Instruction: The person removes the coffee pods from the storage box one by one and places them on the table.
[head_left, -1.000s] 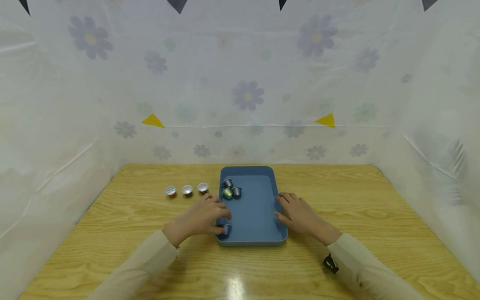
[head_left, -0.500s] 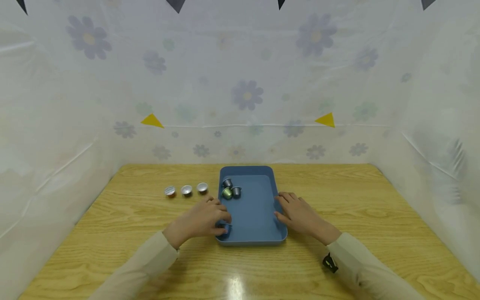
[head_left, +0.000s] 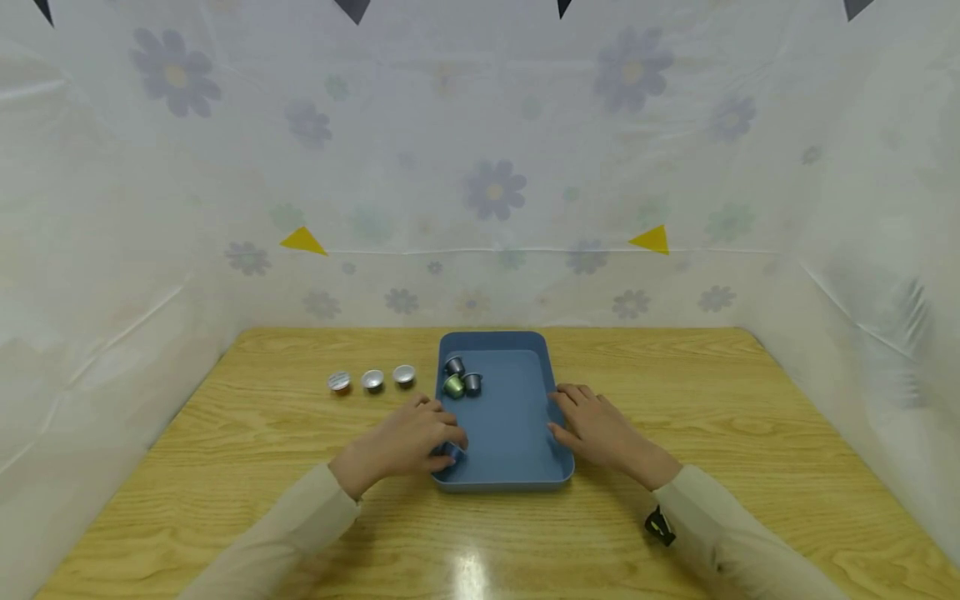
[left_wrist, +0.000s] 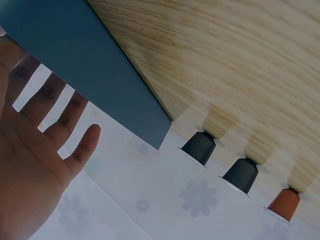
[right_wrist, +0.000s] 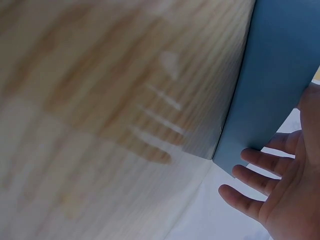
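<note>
At the near left corner of a blue tray (head_left: 517, 486), my left hand (head_left: 408, 437) pinches a blue coffee capsule (head_left: 454, 453) between thumb and finger. Much of that capsule is hidden by the fingers, and it looks tilted. My right hand (head_left: 600, 429) rests against the tray's right wall, its fingers spread loosely and reaching over the rim; it holds nothing. Farther back in the tray, along the left wall, lie a green capsule (head_left: 453, 387) and two dark ones, a rear capsule (head_left: 454, 365) and a right-hand capsule (head_left: 472, 383).
Left of the tray, three capsules stand lid-up in a row on the wooden table (head_left: 675, 367): a copper capsule (left_wrist: 283, 204), a dark middle capsule (left_wrist: 240, 175) and a dark capsule (left_wrist: 199, 147) closest to the tray. A flower-patterned white sheet (head_left: 420, 200) encloses the table.
My left hand has shifted slightly right, its finger and thumb closing around the blue capsule, which has tilted. The right hand and the other capsules stay where they were.
</note>
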